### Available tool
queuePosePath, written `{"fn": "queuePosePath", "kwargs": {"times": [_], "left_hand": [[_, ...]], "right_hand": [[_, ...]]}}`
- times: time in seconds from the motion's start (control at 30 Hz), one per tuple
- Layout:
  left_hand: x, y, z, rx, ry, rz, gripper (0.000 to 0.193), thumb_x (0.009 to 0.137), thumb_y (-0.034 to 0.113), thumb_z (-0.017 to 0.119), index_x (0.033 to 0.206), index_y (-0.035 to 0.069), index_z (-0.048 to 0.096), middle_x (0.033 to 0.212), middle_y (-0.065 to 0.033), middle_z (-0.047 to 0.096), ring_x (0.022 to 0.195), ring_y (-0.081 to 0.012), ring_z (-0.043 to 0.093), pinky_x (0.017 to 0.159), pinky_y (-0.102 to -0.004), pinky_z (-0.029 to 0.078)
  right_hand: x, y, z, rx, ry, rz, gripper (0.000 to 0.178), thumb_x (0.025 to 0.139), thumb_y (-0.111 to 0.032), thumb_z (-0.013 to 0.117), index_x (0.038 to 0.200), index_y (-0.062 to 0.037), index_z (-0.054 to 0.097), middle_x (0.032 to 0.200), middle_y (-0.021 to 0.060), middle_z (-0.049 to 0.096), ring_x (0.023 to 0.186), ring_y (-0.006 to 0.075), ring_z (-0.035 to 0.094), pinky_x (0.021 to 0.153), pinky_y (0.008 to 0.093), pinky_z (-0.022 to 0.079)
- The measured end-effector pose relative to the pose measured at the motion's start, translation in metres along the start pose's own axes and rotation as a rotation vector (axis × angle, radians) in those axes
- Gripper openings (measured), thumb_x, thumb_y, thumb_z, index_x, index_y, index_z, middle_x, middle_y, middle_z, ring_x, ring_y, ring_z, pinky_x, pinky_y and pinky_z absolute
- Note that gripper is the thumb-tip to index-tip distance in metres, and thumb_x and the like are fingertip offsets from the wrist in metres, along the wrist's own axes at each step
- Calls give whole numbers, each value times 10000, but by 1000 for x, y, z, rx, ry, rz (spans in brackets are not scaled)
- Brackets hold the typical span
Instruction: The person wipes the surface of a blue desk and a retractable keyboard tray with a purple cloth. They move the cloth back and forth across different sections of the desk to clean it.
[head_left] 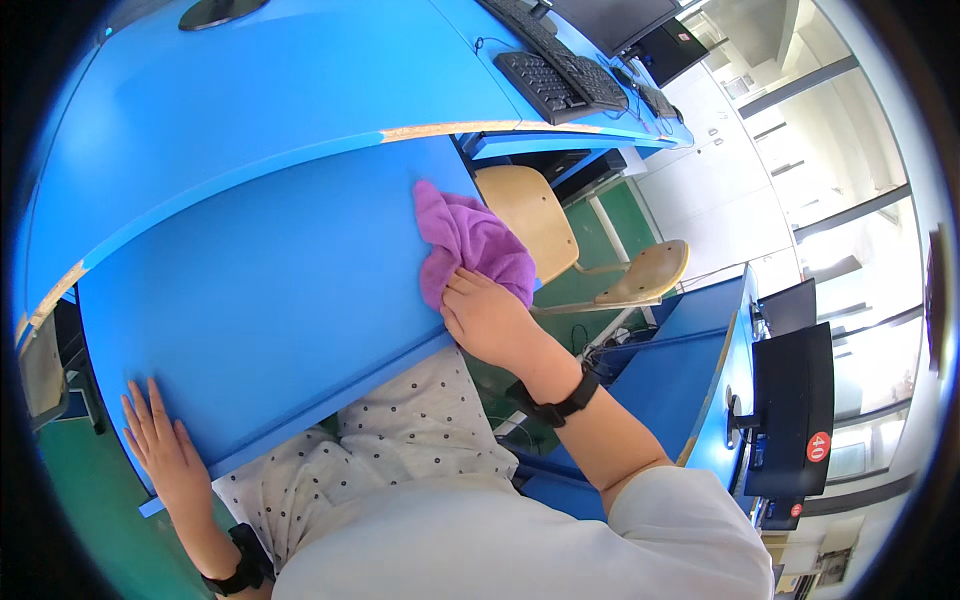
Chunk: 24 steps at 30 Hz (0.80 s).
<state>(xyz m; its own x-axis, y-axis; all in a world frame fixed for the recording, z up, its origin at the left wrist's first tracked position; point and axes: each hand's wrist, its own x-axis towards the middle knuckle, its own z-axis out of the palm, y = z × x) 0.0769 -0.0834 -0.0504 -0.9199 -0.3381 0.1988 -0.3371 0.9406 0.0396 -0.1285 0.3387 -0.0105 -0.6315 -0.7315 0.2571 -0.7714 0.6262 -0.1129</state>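
Note:
A crumpled purple cloth (478, 240) lies on the right end of the blue pull-out keyboard tray (270, 290), partly over its edge. My right hand (487, 318) is closed on the cloth's near side, pressing it against the tray; the thumb side rests close to the tray's front edge. At the tray's left front corner, my left hand (168, 458) lies with its fingers stretched out and apart, the fingertips on the blue surface. It holds nothing. Both wrists wear black bands.
Above the tray is the blue desktop (300, 90) with a chipped edge. Black keyboards (560, 85) stand at the far right. A wooden chair (530, 215) sits just past the tray's right end. Behind on the right are more desks with black monitors (790, 410).

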Motion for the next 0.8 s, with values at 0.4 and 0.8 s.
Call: {"fn": "queuePosePath", "kwargs": {"times": [0.4,0.8], "left_hand": [[-2,1,2,33,13,-14,535,1030,145,380,1564,138,352,1643,-103,284,1541,-322,178,1224,-537,145],[-4,-3,3,26,12,-11,536,1034,168,369,1569,141,343,1647,-98,279,1542,-325,175,1222,-547,133]], "right_hand": [[-1,-12,4,26,120,85,217,933,-130,557,1030,56,614,1123,235,628,1105,413,591,979,431,480],[14,-17,9,70,83,97,132,902,-75,571,958,42,593,1039,225,614,1051,402,589,951,446,487]]}}
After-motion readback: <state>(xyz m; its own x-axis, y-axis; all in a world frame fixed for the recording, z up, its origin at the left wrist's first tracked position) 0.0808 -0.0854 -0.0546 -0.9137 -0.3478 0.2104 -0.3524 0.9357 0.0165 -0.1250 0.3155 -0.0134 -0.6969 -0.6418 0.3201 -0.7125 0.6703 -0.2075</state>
